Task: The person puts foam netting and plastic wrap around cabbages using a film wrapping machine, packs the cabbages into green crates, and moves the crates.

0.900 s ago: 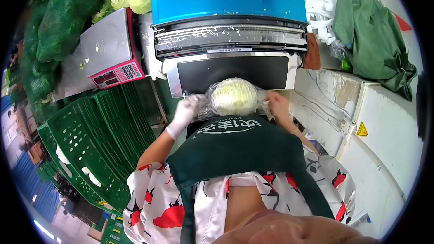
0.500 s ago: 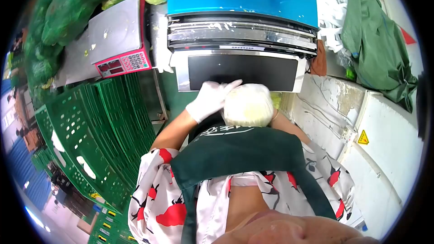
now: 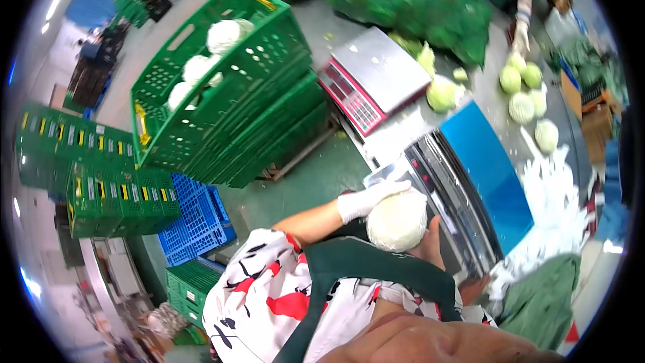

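Cupping a pale, glossy cabbage [image 3: 398, 220] close against the dark green apron [image 3: 366, 259], here are both hands on it! The left hand [image 3: 371, 200], white-gloved, lies along its upper left side, grip spread to the curve; the bare right hand [image 3: 431, 245] holds the lower right, its grip rounded wide, though most of those fingers vanish behind the cabbage and how they bend can't be seen.

Just beyond, the blue-topped machine [image 3: 487, 178] sits aslant, its dark plate partly covered by cabbage and hand. A heap of white strips [image 3: 554, 202] spills past its far end, and nearer, a green cloth [image 3: 544, 302] gets swallowed by the lens's black edge.

Over to the scale [image 3: 386, 70], flecked with scraps, its display too small to read! To the left, a green crate [image 3: 262, 74] tops its stack, pale round things inside, partly hidden by the wall. Below runs the green floor [image 3: 282, 191], a blue pallet [image 3: 191, 222] further left.

Across the grey counter [image 3: 484, 87], more cabbages [image 3: 510, 81] cluster under a co-worker's hand [image 3: 521, 35], that person cut off above. A bulging green mesh sack [image 3: 410, 7] lies beside, its contents hard to make out.
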The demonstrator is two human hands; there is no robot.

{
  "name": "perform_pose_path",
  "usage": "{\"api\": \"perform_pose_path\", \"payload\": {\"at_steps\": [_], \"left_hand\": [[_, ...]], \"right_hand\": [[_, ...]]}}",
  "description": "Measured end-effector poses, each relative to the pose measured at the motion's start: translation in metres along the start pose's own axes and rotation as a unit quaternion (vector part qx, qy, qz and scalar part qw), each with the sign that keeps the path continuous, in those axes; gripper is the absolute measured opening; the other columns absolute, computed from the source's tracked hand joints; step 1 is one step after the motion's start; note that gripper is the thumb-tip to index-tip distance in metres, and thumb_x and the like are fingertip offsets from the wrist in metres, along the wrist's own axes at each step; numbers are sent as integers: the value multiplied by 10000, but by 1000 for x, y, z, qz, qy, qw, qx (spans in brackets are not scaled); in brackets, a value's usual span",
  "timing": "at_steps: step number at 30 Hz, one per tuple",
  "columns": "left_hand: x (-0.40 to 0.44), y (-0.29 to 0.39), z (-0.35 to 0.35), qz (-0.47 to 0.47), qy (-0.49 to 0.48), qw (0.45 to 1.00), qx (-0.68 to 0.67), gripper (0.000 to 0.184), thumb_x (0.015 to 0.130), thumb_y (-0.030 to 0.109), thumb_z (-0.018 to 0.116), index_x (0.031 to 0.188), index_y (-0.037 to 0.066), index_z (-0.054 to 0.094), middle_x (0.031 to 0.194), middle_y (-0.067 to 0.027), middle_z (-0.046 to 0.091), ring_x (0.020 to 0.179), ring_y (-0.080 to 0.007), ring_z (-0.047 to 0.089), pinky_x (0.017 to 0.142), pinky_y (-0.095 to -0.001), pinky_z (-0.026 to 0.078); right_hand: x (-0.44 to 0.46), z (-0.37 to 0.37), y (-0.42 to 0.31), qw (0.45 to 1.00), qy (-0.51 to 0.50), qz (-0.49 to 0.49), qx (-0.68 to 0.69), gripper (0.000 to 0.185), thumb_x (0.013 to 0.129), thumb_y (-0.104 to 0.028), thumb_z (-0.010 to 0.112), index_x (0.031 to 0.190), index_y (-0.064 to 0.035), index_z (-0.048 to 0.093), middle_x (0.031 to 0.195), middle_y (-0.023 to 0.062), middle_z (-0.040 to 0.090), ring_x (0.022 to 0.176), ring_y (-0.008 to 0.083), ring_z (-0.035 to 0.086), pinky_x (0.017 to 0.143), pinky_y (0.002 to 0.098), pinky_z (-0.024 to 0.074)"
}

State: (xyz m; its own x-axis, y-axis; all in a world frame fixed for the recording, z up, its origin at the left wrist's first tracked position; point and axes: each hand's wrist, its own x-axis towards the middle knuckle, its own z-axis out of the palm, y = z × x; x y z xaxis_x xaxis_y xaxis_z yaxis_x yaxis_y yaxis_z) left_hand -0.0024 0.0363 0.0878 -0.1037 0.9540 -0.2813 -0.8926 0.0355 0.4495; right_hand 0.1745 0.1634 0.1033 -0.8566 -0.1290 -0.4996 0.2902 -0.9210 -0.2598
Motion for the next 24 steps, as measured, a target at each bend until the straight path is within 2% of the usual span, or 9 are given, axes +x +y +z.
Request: {"api": "perform_pose_path", "payload": {"at_steps": [1,5,8,10,14,18,20,22,24], "left_hand": [[-8,0,0,85,-2,995,50,475,1035,349,439,1305,-25,548,1291,-123,609,1196,-201,568,1057,-339,407],[-69,18,-19,303,270,885,228,463,1040,349,418,1365,35,518,1310,-107,598,1242,-194,525,1072,-367,375],[-144,32,-39,331,380,845,181,453,1040,333,420,1349,21,534,1259,-119,626,1177,-195,578,1026,-340,427],[-191,35,-51,369,421,810,173,443,1037,316,430,1331,5,545,1234,-128,637,1139,-193,603,991,-321,456],[-287,37,-69,434,504,728,167,420,1033,289,453,1300,-16,560,1184,-131,657,1092,-191,627,954,-312,473],[-361,37,-80,489,576,630,178,405,1046,247,426,1307,-37,550,1150,-142,666,1069,-191,632,937,-306,478],[-390,38,-81,503,587,612,167,366,1040,188,428,1295,-34,567,1136,-129,677,1057,-172,632,938,-303,474],[-410,37,-85,514,595,598,154,364,1038,180,424,1281,-46,573,1118,-136,682,1043,-185,641,935,-309,480],[-429,36,-88,519,615,574,155,359,1036,171,420,1261,-55,583,1096,-144,687,1035,-200,646,936,-326,487]], "right_hand": [[13,5,-5,993,39,-29,-109,931,860,-685,554,1465,-7,352,1449,180,462,1315,329,472,1105,466,381],[64,18,-19,975,-102,32,-194,813,909,-577,561,1453,-6,364,1442,156,471,1304,279,480,1107,416,376],[101,62,-11,970,-81,32,-228,898,845,-640,602,1447,-10,383,1425,178,489,1281,319,508,1089,456,405],[129,104,-9,969,-118,33,-213,844,874,-605,586,1439,-8,393,1416,174,502,1279,313,512,1083,459,415],[190,223,-4,921,-210,-59,-322,788,912,-575,558,1445,-19,390,1436,149,488,1294,283,502,1094,445,406],[240,364,33,882,-226,-130,-394,707,960,-543,500,1440,-34,403,1439,117,491,1298,245,500,1084,421,405],[279,411,54,851,-283,-144,-419,693,960,-539,504,1443,-51,411,1393,98,533,1244,215,536,1045,383,423],[308,447,57,786,-274,-116,-542,664,956,-518,527,1427,-57,442,1326,69,582,1170,176,563,1014,337,422],[340,472,60,642,-242,-208,-697,572,923,-466,614,1290,-29,583,1185,42,655,1058,131,595,936,280,449]]}}
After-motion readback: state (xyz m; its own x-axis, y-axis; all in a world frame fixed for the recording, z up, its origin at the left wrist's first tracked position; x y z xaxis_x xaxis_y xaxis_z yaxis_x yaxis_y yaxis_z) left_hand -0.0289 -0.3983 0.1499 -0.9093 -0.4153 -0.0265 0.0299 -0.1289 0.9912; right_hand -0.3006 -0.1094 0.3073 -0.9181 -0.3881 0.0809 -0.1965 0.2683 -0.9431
